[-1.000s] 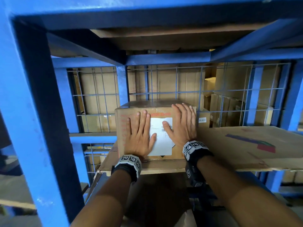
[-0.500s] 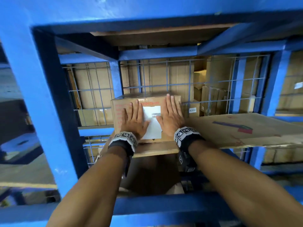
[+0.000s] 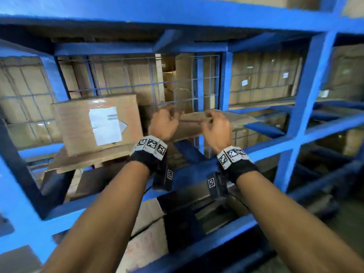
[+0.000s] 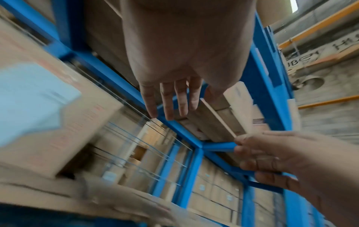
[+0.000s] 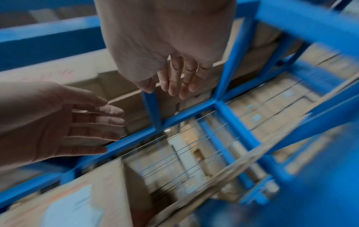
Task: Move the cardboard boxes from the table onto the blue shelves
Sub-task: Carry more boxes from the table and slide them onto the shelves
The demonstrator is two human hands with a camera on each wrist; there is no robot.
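The cardboard box [image 3: 97,125], marked by a white label [image 3: 105,125] on its near face, sits on a sheet of cardboard lining a level of the blue shelves [image 3: 307,107], toward the left of that bay and just in front of the wire mesh [image 3: 177,89] at the back. Neither hand touches it: the left hand [image 3: 164,123] hangs in the air just to the right of the box with its fingers loosely bent and holding nothing, and the right hand [image 3: 214,125] is level with it a little farther right, also empty and loosely spread, as both wrist views confirm. Judged from this, the placing step for this 1 box looks finished and the step in hand is the pull-back of both arms out of the bay. The next move calls for clearing the blue front rails without snagging the wrist bands [image 3: 151,146], then turning to the bench for another box. The bench itself is out of every view, so how many boxes remain cannot be told. All 3 views are smeared by motion, the label's print is unreadable, and whether the box's rear touches the mesh is hard to make out. The stacked boxes behind the mesh [image 3: 262,79] are dim.
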